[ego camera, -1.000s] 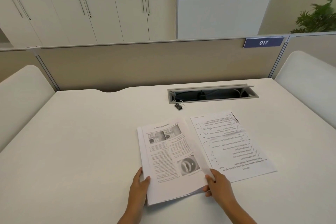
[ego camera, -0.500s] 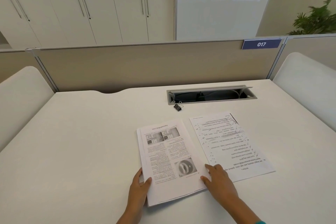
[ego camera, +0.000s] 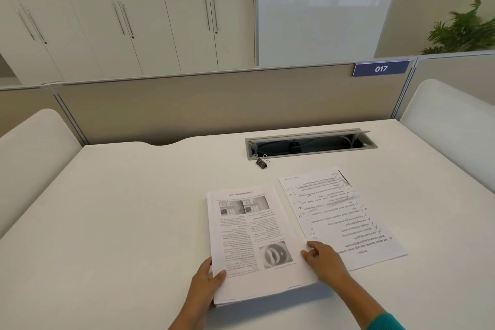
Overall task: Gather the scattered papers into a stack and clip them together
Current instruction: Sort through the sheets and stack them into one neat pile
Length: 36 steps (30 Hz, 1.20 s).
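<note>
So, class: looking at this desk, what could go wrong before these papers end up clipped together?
1. The loose sheets lie partly under the right hand, beside the stack; dragging them across could crease or skew them.
2. The stack's near edges look uneven, so clipping now may leave pages misaligned.
3. The binder clip sits by the open cable tray; a careless reach might knock it in.

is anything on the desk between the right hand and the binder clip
Only paper. The right hand rests at the seam between the stack and the loose sheets. The binder clip lies beyond them, near the cable tray. A reach passes over flat pages and bare desk; nothing upright blocks it.
</note>
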### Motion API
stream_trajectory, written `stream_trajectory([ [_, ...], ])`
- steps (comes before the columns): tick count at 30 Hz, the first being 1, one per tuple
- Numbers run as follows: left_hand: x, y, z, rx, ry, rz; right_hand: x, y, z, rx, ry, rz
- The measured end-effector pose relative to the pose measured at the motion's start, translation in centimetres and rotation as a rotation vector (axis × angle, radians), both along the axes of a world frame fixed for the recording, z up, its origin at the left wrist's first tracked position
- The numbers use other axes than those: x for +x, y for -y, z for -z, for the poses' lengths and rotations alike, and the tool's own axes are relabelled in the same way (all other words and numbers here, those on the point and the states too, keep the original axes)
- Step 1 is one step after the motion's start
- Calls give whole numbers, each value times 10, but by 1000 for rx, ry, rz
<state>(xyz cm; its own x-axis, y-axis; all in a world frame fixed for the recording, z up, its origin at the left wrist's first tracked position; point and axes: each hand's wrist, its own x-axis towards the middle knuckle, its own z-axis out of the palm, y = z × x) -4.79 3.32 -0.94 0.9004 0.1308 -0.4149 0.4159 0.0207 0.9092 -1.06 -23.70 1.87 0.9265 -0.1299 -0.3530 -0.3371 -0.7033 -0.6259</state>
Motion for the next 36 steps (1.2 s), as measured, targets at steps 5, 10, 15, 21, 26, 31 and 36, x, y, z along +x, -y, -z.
stream_trajectory([
  [5, -4, 2, -12, 25, 86, 109, 6, 6, -18, 351, -48, 55],
  [10, 0, 8, -38, 106, 242, 38, 2, 5, -42, 452, 174, 32],
  [15, 8, 13, -72, 71, 425, 6, 0, -4, -56, 429, 375, -47],
  [21, 8, 18, -76, 33, 412, 56, -2, -13, -48, 296, 377, -116],
  [26, 5, 27, -48, 77, 283, 27, -11, -19, -26, 254, 273, -110],
  [31, 3, 26, -34, 87, 223, -18, -13, -16, -18, 160, 341, -5],
  [36, 4, 21, -28, 46, 136, 3, -5, -2, -19, 89, 293, -50],
])
